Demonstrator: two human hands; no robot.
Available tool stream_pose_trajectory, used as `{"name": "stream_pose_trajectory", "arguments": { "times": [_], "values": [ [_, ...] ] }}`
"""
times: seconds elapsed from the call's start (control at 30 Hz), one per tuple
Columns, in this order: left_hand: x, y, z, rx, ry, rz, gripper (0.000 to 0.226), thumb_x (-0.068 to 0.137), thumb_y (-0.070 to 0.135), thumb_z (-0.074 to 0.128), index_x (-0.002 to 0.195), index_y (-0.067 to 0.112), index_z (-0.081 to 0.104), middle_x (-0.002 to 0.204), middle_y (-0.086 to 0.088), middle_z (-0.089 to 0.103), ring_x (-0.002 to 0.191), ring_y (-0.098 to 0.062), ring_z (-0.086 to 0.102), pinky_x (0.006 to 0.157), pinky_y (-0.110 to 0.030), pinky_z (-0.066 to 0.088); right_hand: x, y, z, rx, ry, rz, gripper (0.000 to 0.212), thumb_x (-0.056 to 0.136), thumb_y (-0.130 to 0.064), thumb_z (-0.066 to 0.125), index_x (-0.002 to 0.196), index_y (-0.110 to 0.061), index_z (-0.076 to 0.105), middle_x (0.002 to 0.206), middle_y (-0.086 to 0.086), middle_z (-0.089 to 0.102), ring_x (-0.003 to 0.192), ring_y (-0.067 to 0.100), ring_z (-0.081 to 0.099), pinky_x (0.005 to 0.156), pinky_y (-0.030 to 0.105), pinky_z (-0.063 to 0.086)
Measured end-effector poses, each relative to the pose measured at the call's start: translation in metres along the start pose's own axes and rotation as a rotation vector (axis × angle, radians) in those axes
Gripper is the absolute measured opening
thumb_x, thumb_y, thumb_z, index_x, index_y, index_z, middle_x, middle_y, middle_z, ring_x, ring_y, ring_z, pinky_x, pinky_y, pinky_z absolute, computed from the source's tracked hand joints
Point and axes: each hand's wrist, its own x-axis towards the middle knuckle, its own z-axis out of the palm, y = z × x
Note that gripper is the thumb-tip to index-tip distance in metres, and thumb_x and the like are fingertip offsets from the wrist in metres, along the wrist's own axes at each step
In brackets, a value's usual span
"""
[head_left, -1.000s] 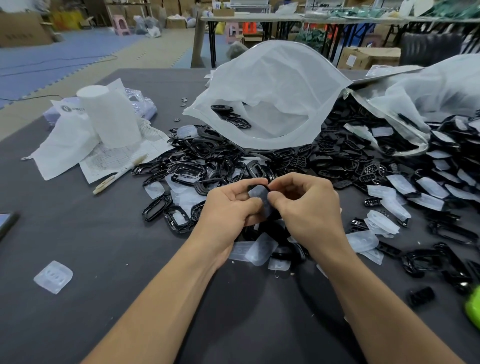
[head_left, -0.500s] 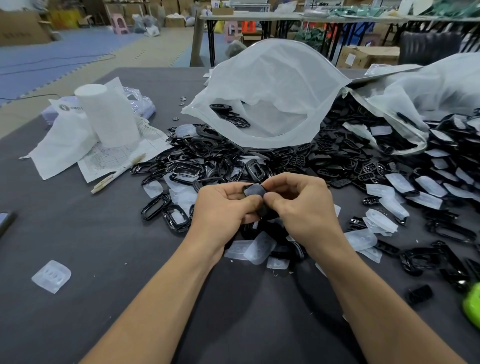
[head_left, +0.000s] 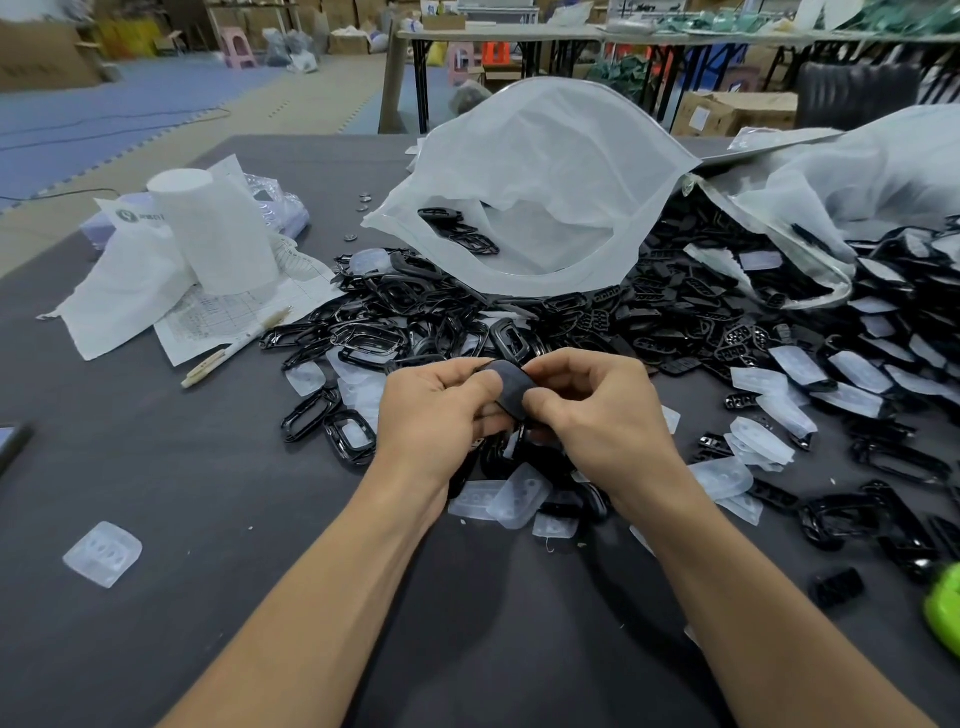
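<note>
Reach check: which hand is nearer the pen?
Left. The left hand is right of the pen; the right hand lies farther right. Both pinch a black plastic piece.

Both hands meet above the dark worktop (head_left: 156, 519): the left hand (head_left: 434, 415) and right hand (head_left: 597, 415) pinch a small black part (head_left: 511, 387) between them. Behind lies a heap of black frames (head_left: 415, 317), clear pads (head_left: 519, 496) and an open white bag (head_left: 545, 171).

A warehouse-like assembly workshop: heaped black plastic parts (head_left: 649, 322), cardboard boxes (head_left: 737, 111), and folding tables (head_left: 498, 34) behind.
</note>
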Motion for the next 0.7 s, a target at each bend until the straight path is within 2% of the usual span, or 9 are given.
{"name": "stream_pose_trajectory", "arguments": {
  "times": [0.17,0.27,0.4,0.53,0.7],
  "values": [
    [0.001,0.003,-0.004,0.059,-0.017,0.015,0.033,0.089,-0.008,0.064,0.081,0.017,0.084,0.082,-0.011,0.08,0.068,-0.014,0.076,0.063,-0.021,0.059,0.003,0.001,-0.003,0.037,0.017,0.02,0.03,0.083,0.005,0.073,0.074,-0.023,0.079,0.07,0.001,0.076,0.058,0.014,0.068,0.054,0.025,0.056],
    [0.003,0.004,-0.008,0.108,-0.019,0.014,0.033,0.088,-0.006,0.063,0.08,0.018,0.085,0.081,-0.012,0.08,0.067,-0.013,0.074,0.063,-0.021,0.058,0.004,0.001,-0.004,0.035,0.006,0.012,0.031,0.082,0.006,0.072,0.075,-0.023,0.08,0.07,0.001,0.076,0.057,0.012,0.065,0.055,0.027,0.054],
    [0.004,0.004,-0.009,0.15,-0.011,-0.006,0.021,0.088,-0.002,0.07,0.082,0.012,0.084,0.078,-0.014,0.079,0.063,-0.015,0.072,0.06,-0.022,0.058,0.003,0.0,-0.005,0.065,-0.017,0.004,0.03,0.081,0.008,0.071,0.078,-0.02,0.082,0.071,0.004,0.077,0.059,0.013,0.064,0.058,0.031,0.053],
    [0.004,0.005,-0.01,0.147,0.011,0.017,0.031,0.088,-0.003,0.07,0.072,0.018,0.084,0.073,-0.013,0.078,0.059,-0.014,0.073,0.057,-0.021,0.057,0.002,-0.003,-0.005,0.207,-0.06,0.038,0.033,0.085,0.013,0.067,0.079,-0.016,0.082,0.074,0.008,0.077,0.061,0.012,0.065,0.055,0.022,0.052],
    [0.004,0.001,-0.006,0.131,0.023,0.036,0.025,0.091,-0.002,0.067,0.082,0.014,0.083,0.077,-0.012,0.079,0.064,-0.016,0.075,0.06,-0.021,0.058,0.003,-0.003,-0.001,0.32,-0.027,0.084,0.037,0.093,0.013,0.06,0.081,-0.016,0.08,0.077,0.004,0.078,0.066,0.013,0.072,0.058,0.023,0.057]
  ]
}}
